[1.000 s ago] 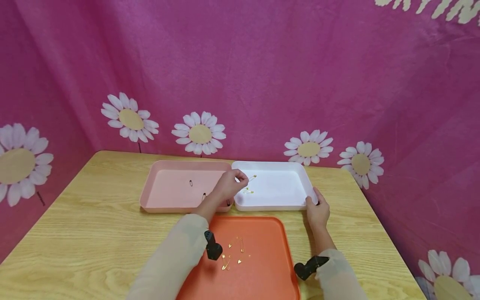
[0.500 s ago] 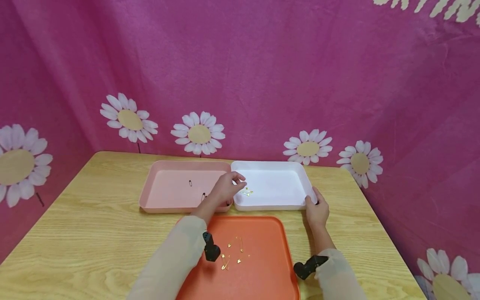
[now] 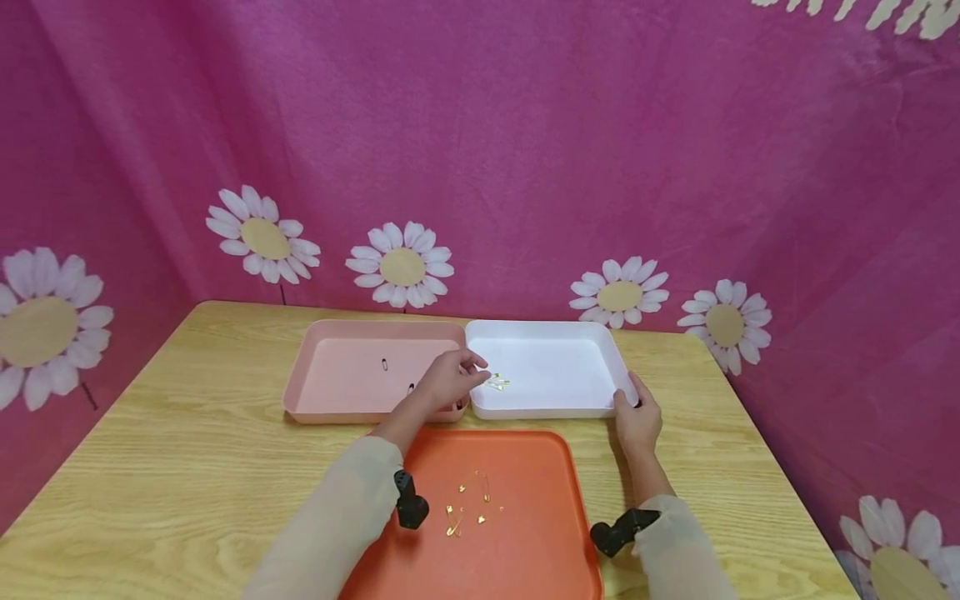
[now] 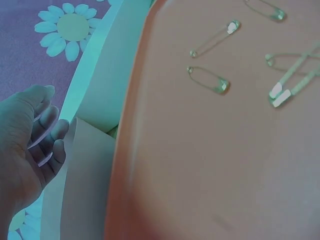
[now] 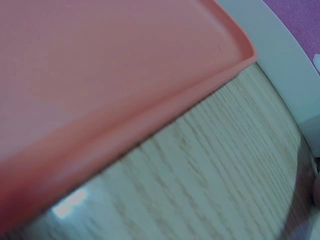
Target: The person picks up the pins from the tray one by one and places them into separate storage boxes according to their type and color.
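Observation:
My left hand (image 3: 447, 379) hovers over the edge where the pink and white trays meet. Its fingers are loosely bent and hold nothing, as the left wrist view also shows of the hand (image 4: 25, 142). Just past its fingertips, several gold safety pins (image 3: 498, 382) lie at the left end of the white tray (image 3: 555, 367). My right hand (image 3: 638, 423) grips that tray's right front corner, thumb at the rim; only a sliver of it enters the right wrist view. Several more gold safety pins (image 3: 453, 530) are scattered on the orange tray (image 3: 532, 558).
The pink tray (image 3: 345, 362) stands left of the white one and holds a few dark safety pins (image 3: 385, 364), partly hidden by my left arm. All the trays rest on a wooden table (image 3: 187, 433). A magenta curtain (image 3: 510, 167) with daisies hangs behind.
A gold safety pin pinched in my left hand one second ago has been let go into the white tray. The left hand has since drawn back slightly; the right keeps its grip.

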The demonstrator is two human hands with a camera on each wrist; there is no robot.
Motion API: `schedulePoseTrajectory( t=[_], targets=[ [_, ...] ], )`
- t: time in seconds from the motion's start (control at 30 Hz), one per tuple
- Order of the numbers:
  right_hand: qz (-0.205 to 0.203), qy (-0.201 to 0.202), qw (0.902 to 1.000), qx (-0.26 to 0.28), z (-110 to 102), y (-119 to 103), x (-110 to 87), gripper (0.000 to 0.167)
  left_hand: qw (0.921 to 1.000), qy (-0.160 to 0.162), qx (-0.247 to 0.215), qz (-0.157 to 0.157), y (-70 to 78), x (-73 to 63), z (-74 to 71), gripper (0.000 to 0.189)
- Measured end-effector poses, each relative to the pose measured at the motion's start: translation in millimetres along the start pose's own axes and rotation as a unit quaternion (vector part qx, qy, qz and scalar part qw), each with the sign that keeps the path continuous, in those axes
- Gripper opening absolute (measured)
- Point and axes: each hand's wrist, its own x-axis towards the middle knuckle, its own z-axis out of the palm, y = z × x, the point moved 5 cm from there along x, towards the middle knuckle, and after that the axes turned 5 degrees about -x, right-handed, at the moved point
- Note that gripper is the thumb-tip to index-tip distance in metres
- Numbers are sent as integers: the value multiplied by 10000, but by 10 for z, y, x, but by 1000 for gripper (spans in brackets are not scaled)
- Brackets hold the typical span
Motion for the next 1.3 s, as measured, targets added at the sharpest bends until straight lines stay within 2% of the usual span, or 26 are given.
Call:
schedulePoseTrajectory(
  t=[0.27, 0.57, 0.8, 1.03, 1.3],
  targets=[
    [-11, 1, 10000, -16, 3, -6, 2, 48, 9996, -135, 69, 242, 11, -79, -33, 28],
    [-40, 28, 10000, -15, 6, 2, 10, 48, 9993, -130, 106, 342, -2, -169, -62, 25],
    [-52, 51, 10000, -45, 1, -17, -5, 47, 9986, -270, 192, 415, 8, -247, -73, 25],
    [-27, 56, 10000, -52, 1, -21, -14, 47, 9955, -433, 391, 745, 16, -336, -65, 27],
    [48, -11, 10000, -34, 10, 4, 3, 47, 9923, -544, 553, 962, 58, -470, -74, 23]
  ],
)
